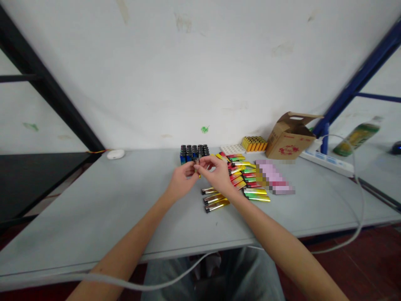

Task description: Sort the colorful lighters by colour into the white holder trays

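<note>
My left hand and my right hand meet over the middle of the desk, fingertips pinched together. Between them is a small lighter, with a dark metallic top and a yellow end peeking out below; the fingers cover most of it. Just behind my hands stands a block of upright blue cylinders with black tops. Under and beside my right hand lie several lighters with black and silver ends and shiny yellow bodies. More red, green and yellow ones are spread to the right.
At the back right are a white holed tray, a block of orange-yellow cylinders and an open cardboard box. A blurred pink item, a power strip and a bottle lie further right. A white case sits left. A cable crosses the front.
</note>
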`<state>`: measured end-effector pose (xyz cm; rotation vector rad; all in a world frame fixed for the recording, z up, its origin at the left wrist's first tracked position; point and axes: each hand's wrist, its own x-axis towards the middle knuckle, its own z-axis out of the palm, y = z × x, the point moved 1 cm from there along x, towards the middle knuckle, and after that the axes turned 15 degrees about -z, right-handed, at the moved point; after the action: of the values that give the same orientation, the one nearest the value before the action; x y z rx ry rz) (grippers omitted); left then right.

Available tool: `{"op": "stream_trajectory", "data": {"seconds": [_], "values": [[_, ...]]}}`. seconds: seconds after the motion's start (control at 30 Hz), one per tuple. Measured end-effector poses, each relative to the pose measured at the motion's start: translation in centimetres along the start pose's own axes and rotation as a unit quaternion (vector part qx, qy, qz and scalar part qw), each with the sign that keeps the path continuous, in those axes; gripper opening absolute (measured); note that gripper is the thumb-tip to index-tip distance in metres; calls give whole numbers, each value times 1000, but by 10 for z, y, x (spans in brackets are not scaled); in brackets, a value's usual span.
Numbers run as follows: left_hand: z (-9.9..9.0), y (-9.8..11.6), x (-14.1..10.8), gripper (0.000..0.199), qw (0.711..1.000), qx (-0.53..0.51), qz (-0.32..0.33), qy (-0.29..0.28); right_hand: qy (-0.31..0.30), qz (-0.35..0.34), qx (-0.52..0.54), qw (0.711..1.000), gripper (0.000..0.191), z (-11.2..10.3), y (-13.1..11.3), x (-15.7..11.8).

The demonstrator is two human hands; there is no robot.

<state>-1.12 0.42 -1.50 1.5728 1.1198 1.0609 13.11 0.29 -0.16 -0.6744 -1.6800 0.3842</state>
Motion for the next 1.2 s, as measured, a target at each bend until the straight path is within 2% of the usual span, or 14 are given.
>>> {"op": "stream_trajectory", "data": {"seconds": [0.17, 0.37, 0.43, 0.53, 0.67, 0.73, 0.87, 1.0, 1.03, 1.1, 1.17, 1.2], "values": [[1, 2, 3, 43, 992, -104, -61, -25, 6, -66, -80, 995, 17, -1, -5, 1], [-1, 7, -2, 26, 969, -208, -123, -60, 29, -54, -33, 998, 20, -11, 1, 6], [-4, 11, -4, 21, 957, -242, -145, -68, 31, -11, 13, 999, 22, -14, 5, 8], [-10, 15, -4, 16, 936, -291, -175, -88, 43, 111, 127, 985, 32, -16, 13, 9], [-16, 18, -3, 14, 914, -346, -193, -84, 46, 268, 296, 916, 47, -17, 21, 10], [-17, 19, -3, 14, 908, -359, -201, -78, 26, 305, 337, 891, 53, -17, 22, 9], [-18, 22, -3, 19, 899, -383, -205, -65, -26, 332, 364, 870, 66, -19, 27, 8], [-24, 25, -3, 21, 883, -416, -212, -44, -102, 305, 396, 860, 85, -23, 31, 8], [-26, 25, -2, 20, 878, -426, -213, -40, -122, 288, 381, 870, 86, -24, 31, 7], [-30, 25, -1, 19, 867, -447, -215, -34, -170, 227, 305, 909, 79, -25, 31, 5], [-34, 25, -1, 18, 858, -464, -217, -27, -232, 121, 184, 948, 66, -23, 28, 1], [-36, 25, -1, 17, 856, -469, -217, -25, -267, 62, 119, 954, 59, -22, 27, -1]]}}
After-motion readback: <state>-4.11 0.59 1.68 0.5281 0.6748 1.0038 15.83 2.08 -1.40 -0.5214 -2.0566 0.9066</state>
